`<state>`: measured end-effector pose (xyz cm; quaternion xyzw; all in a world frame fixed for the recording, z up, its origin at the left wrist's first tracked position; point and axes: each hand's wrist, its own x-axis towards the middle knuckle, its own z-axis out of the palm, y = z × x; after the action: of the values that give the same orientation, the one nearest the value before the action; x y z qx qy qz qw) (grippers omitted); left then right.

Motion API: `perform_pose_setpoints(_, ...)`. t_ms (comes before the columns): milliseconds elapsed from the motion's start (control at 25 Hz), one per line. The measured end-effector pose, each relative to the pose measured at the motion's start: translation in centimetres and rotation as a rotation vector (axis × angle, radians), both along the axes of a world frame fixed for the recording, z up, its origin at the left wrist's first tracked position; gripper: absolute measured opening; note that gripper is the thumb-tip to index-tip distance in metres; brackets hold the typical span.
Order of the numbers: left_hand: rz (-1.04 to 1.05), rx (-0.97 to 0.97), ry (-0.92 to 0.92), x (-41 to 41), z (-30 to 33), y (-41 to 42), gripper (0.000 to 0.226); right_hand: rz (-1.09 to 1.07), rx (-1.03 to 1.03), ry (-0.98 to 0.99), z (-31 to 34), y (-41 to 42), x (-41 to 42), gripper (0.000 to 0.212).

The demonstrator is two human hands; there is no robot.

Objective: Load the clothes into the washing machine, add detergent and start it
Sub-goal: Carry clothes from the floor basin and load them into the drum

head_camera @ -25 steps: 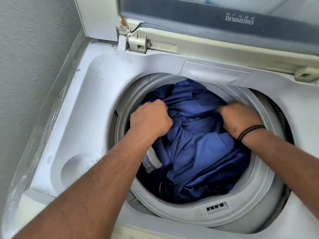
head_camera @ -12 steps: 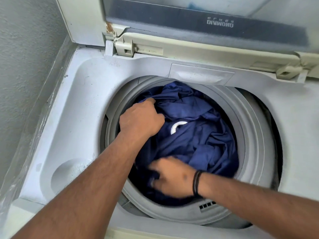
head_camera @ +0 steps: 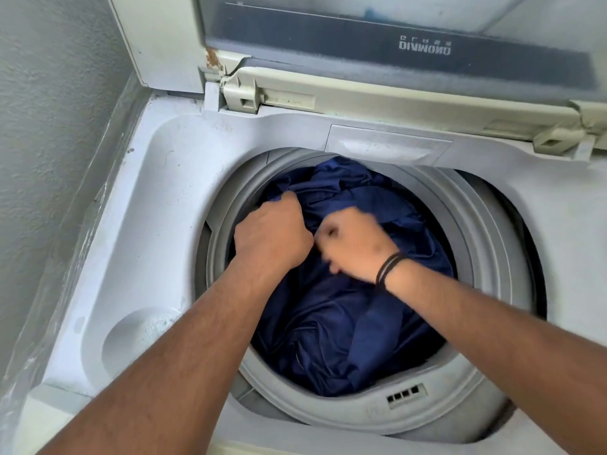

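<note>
A white top-loading washing machine (head_camera: pixel 157 205) stands with its lid (head_camera: pixel 377 50) raised at the back. Dark blue clothes (head_camera: pixel 348 326) fill its round drum, inside the grey drum rim (head_camera: pixel 476 244). My left hand (head_camera: pixel 274 236) is fisted at the drum's left side, its fingers dug into the blue fabric. My right hand (head_camera: pixel 354 246), with a black band on the wrist, is blurred and curled just beside it on top of the same cloth; whether it grips the fabric I cannot tell.
A grey wall (head_camera: pixel 49 142) runs close along the machine's left side, with clear plastic sheeting (head_camera: pixel 42 323) tucked between them. A round recess (head_camera: pixel 138 343) sits in the machine's front-left top. A small flap (head_camera: pixel 387 146) lies behind the drum.
My right hand moved from the drum's front edge up to the middle, beside my left hand. A white ring seen on the cloth earlier is now covered. The left hand stayed put.
</note>
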<state>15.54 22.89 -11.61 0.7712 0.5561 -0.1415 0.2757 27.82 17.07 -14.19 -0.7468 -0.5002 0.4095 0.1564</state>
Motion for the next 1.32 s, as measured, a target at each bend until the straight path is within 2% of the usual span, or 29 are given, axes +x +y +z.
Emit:
perform_pose_setpoints(80, 0.001, -0.051, 0.014, -0.1, 0.0, 0.2, 0.025, -0.593, 0.027, 0.294, -0.7, 1.7, 1.5, 0.033)
perform_pose_setpoints(120, -0.012, -0.107, 0.018, -0.3, 0.1, 0.3, 0.006, -0.749, 0.013, 0.466, -1.6, 2.6, 1.9, 0.047)
perform_pose_setpoints(160, -0.049, -0.193, 0.014, -0.3, -0.4, 0.3, 0.017, -0.826, 0.012, 0.576, -2.3, 3.7, 1.9, 0.059)
perform_pose_setpoints(200, -0.121, -0.311, 0.029, -0.3, -0.2, 0.2, 0.031, -0.833, 0.029, 0.607, -3.2, 4.6, 1.4, 0.064)
perform_pose_setpoints(240, -0.173, -0.426, 0.054, -0.3, 0.0, 0.1, 0.036, -0.761, 0.065, 0.530, -4.1, 5.4, 0.7, 0.063)
perform_pose_setpoints(280, -0.213, -0.502, 0.084, -0.3, 0.3, -0.2, 0.033, -0.611, 0.088, 0.358, -4.9, 5.9, 0.0, 0.058)
perform_pose_setpoints(360, -0.206, -0.518, 0.117, -0.2, 0.4, -0.1, 0.045, -0.188, -0.032, 0.029, -6.3, 5.7, -2.2, 0.053)
perform_pose_setpoints(400, -0.197, -0.435, 0.124, -0.2, 0.6, 0.0, 0.047, -0.015, -0.137, -0.045, -6.6, 5.4, -3.0, 0.054)
perform_pose_setpoints(440, -0.179, -0.314, 0.117, -0.2, 0.5, 0.1, 0.043, 0.071, -0.235, -0.053, -7.0, 5.3, -3.5, 0.056)
perform_pose_setpoints(520, -0.054, -0.129, 0.054, -0.3, 0.8, 0.6, 0.027, 0.141, -0.288, -0.072, -6.6, 5.4, -3.7, 0.066)
perform_pose_setpoints(560, 0.022, -0.073, -0.004, -0.4, 1.0, 0.8, 0.023, 0.187, -0.260, -0.123, -5.7, 5.2, -3.7, 0.071)
perform_pose_setpoints(640, 0.152, 0.017, -0.126, -0.8, 1.3, 1.3, 0.027, 0.288, -0.061, -0.264, -3.9, 3.4, -3.9, 0.074)
perform_pose_setpoints(720, 0.172, 0.038, -0.185, -1.0, 1.1, 1.5, 0.034, 0.423, 0.147, -0.381, -2.2, -0.3, -4.8, 0.081)
perform_pose_setpoints(800, 0.096, -0.028, -0.171, -1.0, 0.8, 1.1, 0.039, 0.709, 0.130, -0.419, -2.3, -4.1, -6.1, 0.081)
perform_pose_setpoints(880, 0.034, -0.096, -0.161, -0.8, 0.5, 0.8, 0.045, 0.951, -0.025, -0.454, -4.4, -5.7, -7.1, 0.080)
perform_pose_setpoints(1040, -0.040, -0.153, -0.106, -0.8, -1.2, 1.1, 0.061, 1.066, -0.193, -0.613, -8.8, -4.9, -10.3, 0.066)
perform_pose_setpoints(1120, -0.075, -0.186, -0.072, -1.1, -2.5, 1.3, 0.069, 1.067, -0.234, -0.609, -8.9, -4.5, -12.1, 0.059)
perform_pose_setpoints(1240, -0.046, -0.185, -0.069, -1.1, -3.4, 1.3, 0.068, 1.216, -0.080, -0.535, -7.4, -5.5, -10.5, 0.055)
perform_pose_setpoints(1320, 0.039, -0.039, -0.163, -0.9, -2.9, 1.3, 0.045, 1.222, 0.121, -0.434, -6.6, -7.2, -6.8, 0.057)
